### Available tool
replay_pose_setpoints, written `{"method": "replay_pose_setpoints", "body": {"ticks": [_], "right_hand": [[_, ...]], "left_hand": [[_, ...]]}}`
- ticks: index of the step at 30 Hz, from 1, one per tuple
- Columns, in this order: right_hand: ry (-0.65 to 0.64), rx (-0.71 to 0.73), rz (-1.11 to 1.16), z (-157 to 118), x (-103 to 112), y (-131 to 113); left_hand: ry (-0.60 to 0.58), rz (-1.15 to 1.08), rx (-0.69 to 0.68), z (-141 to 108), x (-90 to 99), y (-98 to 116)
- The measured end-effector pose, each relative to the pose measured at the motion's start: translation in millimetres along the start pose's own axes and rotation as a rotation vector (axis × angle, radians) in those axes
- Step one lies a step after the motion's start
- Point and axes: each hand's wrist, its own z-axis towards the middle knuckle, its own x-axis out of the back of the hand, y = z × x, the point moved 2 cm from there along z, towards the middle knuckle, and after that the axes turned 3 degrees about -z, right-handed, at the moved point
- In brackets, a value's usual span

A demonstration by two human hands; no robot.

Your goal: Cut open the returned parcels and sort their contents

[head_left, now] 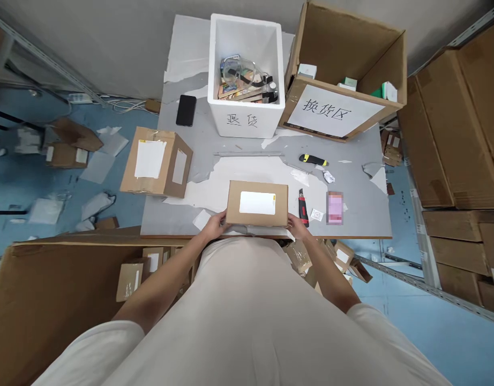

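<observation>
Box (257, 203), label up, at frame centre over the near part of the table (363, 214): left hand (215, 225), fingers partly curled, has hold of its lower left corner, right hand (297, 226), also partly curled, its lower right; cannot tell whether the box is lifted. Red knife (302, 208) just beside the right hand, yellow knife (313, 160) above it, right of centre. Carton (156, 163) at left of centre, phone (186, 110) above it, white bin (247, 110) at top centre, big open case (351, 32) upper right.
</observation>
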Motion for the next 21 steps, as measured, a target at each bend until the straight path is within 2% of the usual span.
{"method": "replay_pose_setpoints", "body": {"ticks": [3,6,9,13,16,19,21], "right_hand": [[-0.022,0.072,0.069,-1.1,11.1,-19.5],[0.075,0.137,0.021,3.1,26.8,-40.3],[0.130,0.068,-0.010,13.8,33.0,-50.6],[0.114,-0.101,0.146,31.4,22.6,-51.1],[0.188,-0.130,0.191,40.4,14.4,-50.7],[0.238,-0.134,0.153,40.6,14.9,-46.9],[0.318,-0.129,0.028,34.4,22.7,-39.9]], "left_hand": [[0.098,-0.001,-0.002,5.5,11.1,16.1],[0.198,0.070,-0.034,12.6,23.9,38.6],[0.226,0.124,-0.051,17.9,25.3,54.3],[0.330,0.163,-0.004,22.8,14.3,55.1],[0.420,0.154,0.031,26.0,8.1,51.5],[0.438,0.155,0.037,28.0,7.4,50.8],[0.429,0.162,0.038,28.0,8.4,51.0]]}}
